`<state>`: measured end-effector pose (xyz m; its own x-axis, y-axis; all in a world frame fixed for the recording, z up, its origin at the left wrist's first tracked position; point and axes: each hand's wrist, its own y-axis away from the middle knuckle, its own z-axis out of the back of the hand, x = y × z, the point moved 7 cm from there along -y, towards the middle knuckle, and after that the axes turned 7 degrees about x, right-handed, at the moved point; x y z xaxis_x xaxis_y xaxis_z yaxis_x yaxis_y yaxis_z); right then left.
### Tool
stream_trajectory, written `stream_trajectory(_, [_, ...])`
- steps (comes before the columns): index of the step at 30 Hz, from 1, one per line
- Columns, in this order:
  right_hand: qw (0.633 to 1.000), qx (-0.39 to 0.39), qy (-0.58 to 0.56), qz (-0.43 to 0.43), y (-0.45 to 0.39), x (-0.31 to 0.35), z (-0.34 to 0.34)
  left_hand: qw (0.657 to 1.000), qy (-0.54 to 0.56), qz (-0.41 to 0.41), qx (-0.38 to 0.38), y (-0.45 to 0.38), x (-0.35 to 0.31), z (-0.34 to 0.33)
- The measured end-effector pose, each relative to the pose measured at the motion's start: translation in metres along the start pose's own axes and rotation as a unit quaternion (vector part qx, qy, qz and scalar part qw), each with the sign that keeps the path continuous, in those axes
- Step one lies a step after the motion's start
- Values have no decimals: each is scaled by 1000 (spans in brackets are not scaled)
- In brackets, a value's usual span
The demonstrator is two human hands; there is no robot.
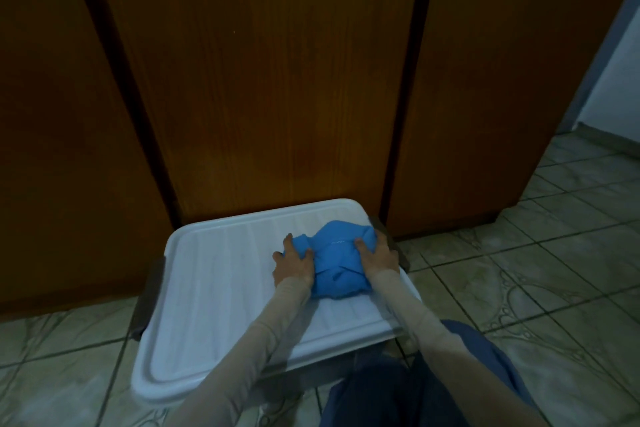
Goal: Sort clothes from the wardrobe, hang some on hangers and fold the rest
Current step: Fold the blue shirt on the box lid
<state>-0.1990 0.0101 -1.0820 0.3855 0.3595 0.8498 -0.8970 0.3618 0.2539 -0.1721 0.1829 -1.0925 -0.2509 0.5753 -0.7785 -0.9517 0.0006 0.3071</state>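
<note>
you are early in the fold, by the look of it: the bright blue crumpled cloth garment (341,258) sits as a rumpled bundle, not yet a neat rectangle, and no hanger or finished pile shows anywhere. it lies on the white ribbed plastic storage-box lid (221,288), toward the lid's far right corner, close to its right edge. the fabric looks soft and thick with creases, bunched high in the middle, with a faint pale mark near the top.

your left hand (293,262) grips the bundle's left side, fingers curled into the cloth. your right hand (378,255) lies on its right side with fingers spread and bent over the fabric, seemingly clutching it. the brown wooden wardrobe doors (277,80) behind the box are closed, so further sorting is probably left.
</note>
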Motion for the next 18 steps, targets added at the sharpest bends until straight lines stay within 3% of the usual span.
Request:
stream_trajectory(5, [998,-25,-35,40,6,21,52,992,105,-54,-50,13,-42,-3])
stream_trajectory(8, [994,-69,-43,71,12,31,103,981,144,-121,-41,26,-89,-21])
stream_trajectory(18, [956,-281,-34,81,64,-4,334,926,197,-252,203,91,-272,-173])
